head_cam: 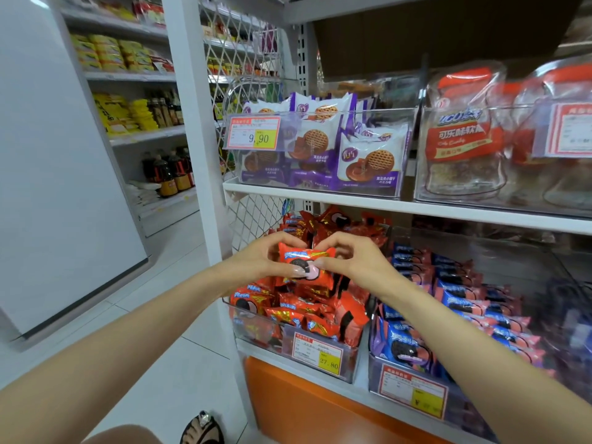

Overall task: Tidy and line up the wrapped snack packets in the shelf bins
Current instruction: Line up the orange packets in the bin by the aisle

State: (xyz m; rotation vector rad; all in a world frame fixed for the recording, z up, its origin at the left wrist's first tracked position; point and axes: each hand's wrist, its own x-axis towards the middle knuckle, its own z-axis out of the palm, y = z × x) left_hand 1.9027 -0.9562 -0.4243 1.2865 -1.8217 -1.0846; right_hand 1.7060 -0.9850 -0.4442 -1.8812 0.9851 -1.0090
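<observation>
In a shop aisle, yellow packs [105,52] and dark bottles [169,176] fill the racks at the far left, while a person standing at the snack shelves works on the lower tier. The left hand [261,262] pinches the left end of a single orange-red packet [306,256], thumb on its printed face and fingers curled behind. The right hand [358,264] grips the opposite end the same way, so the packet is clamped between both, face toward the person. Its long axis runs left to right, level with the shelf edge, and neither hand is nearer to it than the other. The packet hangs just above the jumbled heap of matching packets [307,312], which lies directly below and slightly behind the hands in a clear bin [256,330] with a yellow price tag [317,352] on its front wall. Setting the packet down in line looks like a short drop straight down, though the loose pile underneath offers no flat seat and could tip it. To the right, blue packets [461,299] stand in tidier rows in the neighbouring bin [376,363]. Above, across the white shelf board [416,209], purple biscuit packets [368,161] sit upright in their own clear bin, beside bagged goods [464,139] at the far right.
</observation>
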